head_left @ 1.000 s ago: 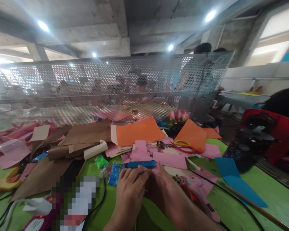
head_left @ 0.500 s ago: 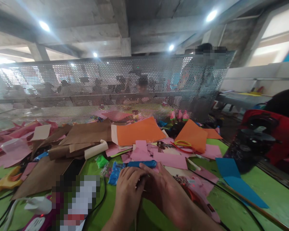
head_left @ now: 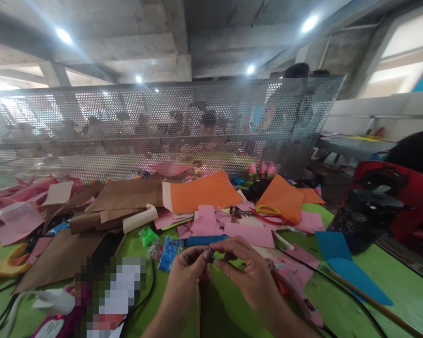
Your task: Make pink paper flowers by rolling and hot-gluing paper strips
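Observation:
Between the thumb and forefinger of my left hand (head_left: 187,272) is a small blue piece (head_left: 211,254), its kind too small to make out. My right hand (head_left: 245,270) is close beside it on the right. Its forefinger reaches to the blue piece, and its thumb stays a little apart below. Just beyond the fingers lie a blue roll (head_left: 205,240) and a crumpled blue packet (head_left: 169,253). A pink-handled hot glue gun (head_left: 301,300) rests to the right of my right hand.
Brown sheets (head_left: 127,192), orange sheets (head_left: 200,190) and pink pieces (head_left: 248,234) cover the table's back. Scissors (head_left: 268,211) lie among them. A power strip (head_left: 54,324) and yellow tool (head_left: 9,267) are at left. A black cable (head_left: 341,295) crosses the right. Behind stands a perforated metal screen (head_left: 134,126).
My hands were cupped together with the right palm turned flat. Now the left hand pinches the small blue piece, and the right hand's fingers have curled in toward it.

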`<state>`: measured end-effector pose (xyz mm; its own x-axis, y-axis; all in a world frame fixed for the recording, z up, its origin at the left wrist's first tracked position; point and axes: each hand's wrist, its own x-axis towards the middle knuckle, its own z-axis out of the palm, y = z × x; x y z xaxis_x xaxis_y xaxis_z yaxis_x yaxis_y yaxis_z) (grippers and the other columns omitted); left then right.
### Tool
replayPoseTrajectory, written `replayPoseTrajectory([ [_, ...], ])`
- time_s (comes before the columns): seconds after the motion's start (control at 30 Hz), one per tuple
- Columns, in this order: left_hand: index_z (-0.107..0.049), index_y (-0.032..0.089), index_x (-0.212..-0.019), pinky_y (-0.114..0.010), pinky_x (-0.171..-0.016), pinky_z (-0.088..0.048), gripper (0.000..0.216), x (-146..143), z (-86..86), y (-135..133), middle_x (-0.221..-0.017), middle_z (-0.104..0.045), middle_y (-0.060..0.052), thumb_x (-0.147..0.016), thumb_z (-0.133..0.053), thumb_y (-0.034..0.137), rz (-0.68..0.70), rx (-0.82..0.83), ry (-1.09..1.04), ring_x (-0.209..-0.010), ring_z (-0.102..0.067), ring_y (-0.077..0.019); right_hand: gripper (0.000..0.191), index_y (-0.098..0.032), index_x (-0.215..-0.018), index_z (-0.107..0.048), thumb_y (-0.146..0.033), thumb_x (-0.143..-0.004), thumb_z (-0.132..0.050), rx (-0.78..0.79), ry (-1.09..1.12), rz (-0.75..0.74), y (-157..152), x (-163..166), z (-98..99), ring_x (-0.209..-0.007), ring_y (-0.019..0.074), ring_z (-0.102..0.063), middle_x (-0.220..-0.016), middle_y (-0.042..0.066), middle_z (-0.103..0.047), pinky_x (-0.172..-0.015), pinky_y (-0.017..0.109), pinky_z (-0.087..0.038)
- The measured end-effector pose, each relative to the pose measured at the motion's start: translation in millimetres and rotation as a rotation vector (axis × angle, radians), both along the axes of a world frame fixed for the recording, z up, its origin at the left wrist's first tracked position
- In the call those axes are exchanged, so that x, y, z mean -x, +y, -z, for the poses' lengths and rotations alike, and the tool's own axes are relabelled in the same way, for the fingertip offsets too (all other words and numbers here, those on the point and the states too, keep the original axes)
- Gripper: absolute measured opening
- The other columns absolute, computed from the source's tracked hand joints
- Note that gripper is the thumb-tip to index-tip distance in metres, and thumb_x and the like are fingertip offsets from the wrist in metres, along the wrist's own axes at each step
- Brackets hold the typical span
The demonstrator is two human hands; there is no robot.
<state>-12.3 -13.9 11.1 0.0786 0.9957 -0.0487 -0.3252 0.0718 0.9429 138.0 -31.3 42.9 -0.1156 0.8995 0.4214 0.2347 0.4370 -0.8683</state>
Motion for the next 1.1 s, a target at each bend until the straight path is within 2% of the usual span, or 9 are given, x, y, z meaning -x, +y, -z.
replayPoseTrajectory([
  [0.1,-0.076,0.014,-0.081,-0.017,-0.052,-0.033,0.037,-2.4,2.5,-1.6,-0.063,-0.063,0.0,-0.064,-0.079,0.046,0.057,-0.007,0.005,-0.053,-0.043,-0.0063,0.019,-0.025,-0.091,-0.072,-0.011,-0.08,-0.064,-0.059,-0.058,0.009,-0.5,-0.3,0.3,-0.087,0.021,-0.059,-0.088,0.003,-0.063,-0.075,0.031,-0.047],
  [0.27,-0.072,0.011,-0.078,-0.019,-0.053,-0.032,0.038,-1.3,-0.3,-4.3,-0.057,-0.054,0.002,-0.071,-0.073,0.049,0.126,0.031,-0.04,-0.054,-0.042,-0.0077,0.005,-0.023,-0.081,-0.068,-0.019,-0.08,-0.069,-0.032,-0.03,0.053,1.7,-2.1,1.8,-0.079,0.0211,-0.058,-0.083,0.003,-0.061,-0.07,0.032,-0.047],
  [0.37,-0.07,0.012,-0.078,-0.019,-0.054,-0.032,0.036,-1.5,-1.4,-5.5,-0.056,-0.053,0.002,-0.072,-0.073,0.047,0.13,0.049,-0.071,-0.054,-0.043,-0.0077,0.007,-0.023,-0.08,-0.065,-0.02,-0.078,-0.071,-0.011,-0.021,0.067,1.8,-2.0,0.5,-0.074,0.0187,-0.056,-0.082,0.002,-0.06,-0.066,0.03,-0.045],
  [0.47,-0.066,0.013,-0.075,-0.019,-0.052,-0.031,0.035,-3.5,1.7,-3.0,-0.053,-0.052,0.004,-0.067,-0.077,0.045,0.16,0.039,-0.13,-0.05,-0.044,-0.0068,0.011,-0.022,-0.077,-0.062,-0.02,-0.076,-0.073,0.013,-0.013,0.08,1.1,-1.0,1.0,-0.07,0.0169,-0.053,-0.078,0.0,-0.058,-0.064,0.028,-0.042],
  [0.6,-0.06,0.014,-0.069,-0.018,-0.051,-0.032,0.035,-4.7,5.2,1.5,-0.056,-0.055,0.004,-0.064,-0.081,0.042,0.174,0.033,-0.252,-0.047,-0.043,-0.0047,0.013,-0.021,-0.075,-0.06,-0.027,-0.078,-0.071,0.168,0.098,0.006,2.2,-0.9,5.8,-0.066,0.015,-0.048,-0.07,-0.002,-0.055,-0.06,0.027,-0.037],
  [0.7,-0.062,0.014,-0.071,-0.018,-0.05,-0.033,0.033,-3.3,4.0,1.9,-0.063,-0.06,0.002,-0.064,-0.081,0.04,0.163,0.059,-0.267,-0.049,-0.045,-0.005,0.015,-0.02,-0.077,-0.061,-0.033,-0.081,-0.069,0.253,0.185,-0.063,3.7,-1.7,8.5,-0.065,0.0139,-0.047,-0.069,-0.003,-0.055,-0.059,0.026,-0.035],
  [0.9,-0.072,0.013,-0.082,-0.02,-0.051,-0.037,0.035,-0.5,2.0,0.9,-0.07,-0.065,-0.002,-0.063,-0.081,0.042,0.135,0.043,-0.163,-0.051,-0.049,-0.0069,0.021,-0.019,-0.077,-0.062,-0.039,-0.081,-0.067,0.292,0.221,-0.044,4.4,-2.6,7.7,-0.061,0.013,-0.042,-0.068,-0.002,-0.053,-0.056,0.025,-0.031],
  [1.1,-0.07,0.013,-0.082,-0.02,-0.05,-0.037,0.038,-1.1,1.4,1.5,-0.069,-0.067,-0.003,-0.065,-0.079,0.046,0.131,0.033,-0.16,-0.049,-0.049,-0.0066,0.022,-0.019,-0.077,-0.062,-0.04,-0.082,-0.067,0.299,0.226,-0.054,4.5,-2.4,6.3,-0.063,0.0137,-0.042,-0.07,-0.002,-0.053,-0.057,0.026,-0.032],
])
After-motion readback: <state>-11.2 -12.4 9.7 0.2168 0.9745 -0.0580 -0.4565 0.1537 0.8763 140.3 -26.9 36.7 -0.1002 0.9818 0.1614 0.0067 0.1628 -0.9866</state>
